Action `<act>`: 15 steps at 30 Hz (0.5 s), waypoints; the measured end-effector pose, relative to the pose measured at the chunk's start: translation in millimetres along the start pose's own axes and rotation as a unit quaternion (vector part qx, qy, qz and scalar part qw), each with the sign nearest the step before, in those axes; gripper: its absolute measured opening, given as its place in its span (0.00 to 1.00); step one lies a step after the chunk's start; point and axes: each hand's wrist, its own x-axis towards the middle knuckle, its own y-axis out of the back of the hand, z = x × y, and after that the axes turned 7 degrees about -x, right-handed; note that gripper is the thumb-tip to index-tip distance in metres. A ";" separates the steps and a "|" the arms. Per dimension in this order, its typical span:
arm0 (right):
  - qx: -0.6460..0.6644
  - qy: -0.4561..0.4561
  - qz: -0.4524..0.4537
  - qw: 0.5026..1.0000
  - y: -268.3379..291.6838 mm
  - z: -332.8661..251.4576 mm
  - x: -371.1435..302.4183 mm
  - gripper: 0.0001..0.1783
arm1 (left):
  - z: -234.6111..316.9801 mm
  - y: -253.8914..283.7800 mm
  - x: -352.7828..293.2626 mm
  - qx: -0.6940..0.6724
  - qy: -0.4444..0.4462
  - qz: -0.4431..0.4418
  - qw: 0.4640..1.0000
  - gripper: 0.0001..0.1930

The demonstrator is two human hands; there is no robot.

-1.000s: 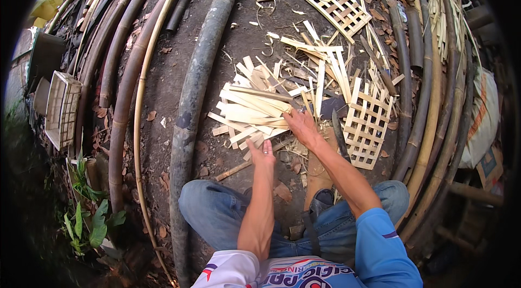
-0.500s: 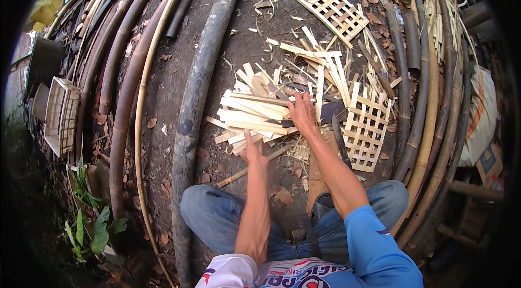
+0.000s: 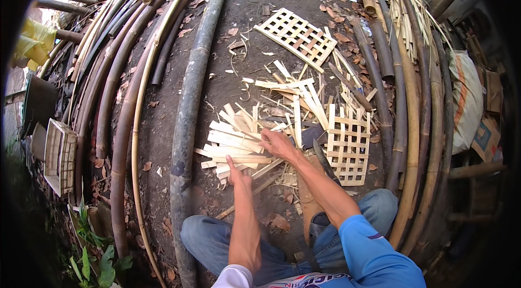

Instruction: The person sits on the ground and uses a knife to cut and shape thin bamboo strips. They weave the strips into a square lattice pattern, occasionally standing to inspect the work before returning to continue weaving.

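A loose pile of pale bamboo strips [image 3: 230, 139] lies on the ground in front of me. My left hand [image 3: 239, 176] is closed at the pile's near edge, its thumb up against the strips and its other fingers partly hidden. At the right ends of the strips, my right hand [image 3: 278, 145] has its fingers closed on some of them. A dark knife blade [image 3: 324, 163] stands out just right of my right forearm. Beside it rests a woven bamboo lattice panel [image 3: 348, 149]. Another lattice panel [image 3: 297, 38] lies farther off.
A thick dark bamboo pole [image 3: 187, 141] runs along the ground left of the pile. More poles [image 3: 125, 158] curve at the far left, others [image 3: 415, 168] at the right. Shavings and cut strips [image 3: 298, 95] lie beyond my hands. A white sack [image 3: 464, 103] stands at the right.
The view has tilted, so the ground appears shifted left and down. Both hands remain at the strips. My right hand has moved nearer to my left along the pile.
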 end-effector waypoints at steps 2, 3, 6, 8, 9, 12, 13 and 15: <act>-0.062 0.034 0.014 0.997 6.3 -5.0 -8.4 0.12 | 0.2 -3.0 -6.5 0.022 -0.010 -0.019 1.000 0.42; -0.029 0.001 -0.001 1.000 11.7 -6.0 -8.5 0.12 | -0.5 -4.9 -9.4 0.032 -0.015 -0.027 0.999 0.41; 0.087 -0.100 -0.064 0.989 20.3 -20.3 -5.7 0.16 | 0.8 -3.6 -4.2 0.039 -0.050 -0.023 0.998 0.41; 0.131 -0.109 -0.007 0.985 13.9 -0.4 -4.9 0.22 | -1.1 -8.0 -6.6 0.040 -0.037 -0.012 0.998 0.39; 0.147 -0.095 0.053 0.983 7.8 18.7 -4.9 0.23 | -3.4 -9.2 -11.2 0.036 -0.023 -0.021 0.999 0.40; 0.248 -0.187 0.090 0.946 24.0 12.3 -2.8 0.21 | 8.0 -7.2 -9.8 0.031 0.009 -0.004 0.999 0.39; 0.305 -0.245 0.071 0.917 31.8 17.5 -0.7 0.19 | 9.2 -6.6 -7.0 0.038 0.027 -0.005 0.999 0.37; 0.332 -0.252 0.121 0.901 35.1 43.9 -3.7 0.15 | 8.5 -5.8 1.0 0.055 0.064 -0.011 0.996 0.35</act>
